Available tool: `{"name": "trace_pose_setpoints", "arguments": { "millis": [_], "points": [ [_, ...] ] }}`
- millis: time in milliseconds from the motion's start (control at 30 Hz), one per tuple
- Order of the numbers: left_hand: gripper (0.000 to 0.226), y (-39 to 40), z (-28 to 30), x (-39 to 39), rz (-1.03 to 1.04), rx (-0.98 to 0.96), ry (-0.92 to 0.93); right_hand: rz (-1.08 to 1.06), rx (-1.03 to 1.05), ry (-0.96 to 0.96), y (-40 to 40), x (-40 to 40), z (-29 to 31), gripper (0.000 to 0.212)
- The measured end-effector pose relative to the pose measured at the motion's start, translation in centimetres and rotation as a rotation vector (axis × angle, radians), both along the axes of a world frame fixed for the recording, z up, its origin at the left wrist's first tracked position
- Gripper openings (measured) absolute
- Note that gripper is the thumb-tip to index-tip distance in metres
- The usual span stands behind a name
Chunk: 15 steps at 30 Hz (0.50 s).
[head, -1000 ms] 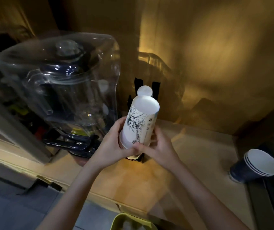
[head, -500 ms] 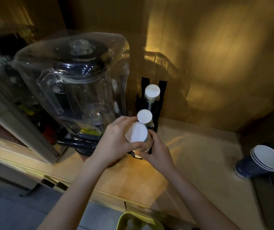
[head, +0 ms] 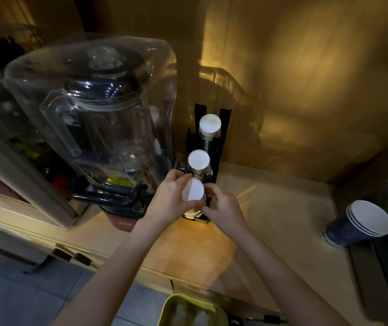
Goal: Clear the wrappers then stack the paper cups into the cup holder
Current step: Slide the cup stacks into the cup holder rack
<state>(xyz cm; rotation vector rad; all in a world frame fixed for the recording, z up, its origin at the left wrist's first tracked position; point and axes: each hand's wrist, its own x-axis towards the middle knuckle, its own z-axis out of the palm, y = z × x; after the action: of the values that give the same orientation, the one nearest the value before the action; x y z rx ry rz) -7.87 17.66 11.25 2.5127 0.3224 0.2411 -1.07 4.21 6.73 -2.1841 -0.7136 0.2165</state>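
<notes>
A person's left hand (head: 170,200) and right hand (head: 224,210) clasp an upturned stack of paper cups (head: 193,193) in the front slot of a black cup holder (head: 214,147). Blue cups (head: 358,225) lie well apart on the counter (head: 270,222).

Dim, warm amber light overall. Brightest pool on the counter (head: 188,250) just below the fingers (head: 189,176), glowing yellow-orange; 2nd soft glow on the wall (head: 306,67) well above and right of them. White cup bottoms nearly blown out: the one between the fingers, the stack (head: 198,160) just above, another (head: 210,124) further up. Specular glints on the clear blender cover (head: 89,95) left of the fingers; reflections make its edges hard to read. Heavy shadow far left and far right of the hands. Wide-angle bending at frame edges; motion blur/soft focus w/ smearing at right, incl. the blue cups (head: 360,227). Floor strip bottom left greyish, cooler.
</notes>
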Motion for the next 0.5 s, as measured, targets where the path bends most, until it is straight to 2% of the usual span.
{"name": "trace_pose_setpoints", "arguments": {
  "millis": [200,300,500],
  "points": [
    [0.074,-0.1,-2.0,0.6,0.01,-0.007,0.11,0.025,-0.048,-0.093,0.1,0.2,0.4,0.029],
    [0.074,-0.2,-2.6,0.6,0.012,0.017,0.156,0.067,-0.155,-0.124,0.4,0.1,0.3,0.026],
    [0.071,-0.8,-2.0,1.1,0.038,0.187,0.231,0.211,-0.271,-0.254,0.0,0.5,1.3,0.028]
  ]
}}
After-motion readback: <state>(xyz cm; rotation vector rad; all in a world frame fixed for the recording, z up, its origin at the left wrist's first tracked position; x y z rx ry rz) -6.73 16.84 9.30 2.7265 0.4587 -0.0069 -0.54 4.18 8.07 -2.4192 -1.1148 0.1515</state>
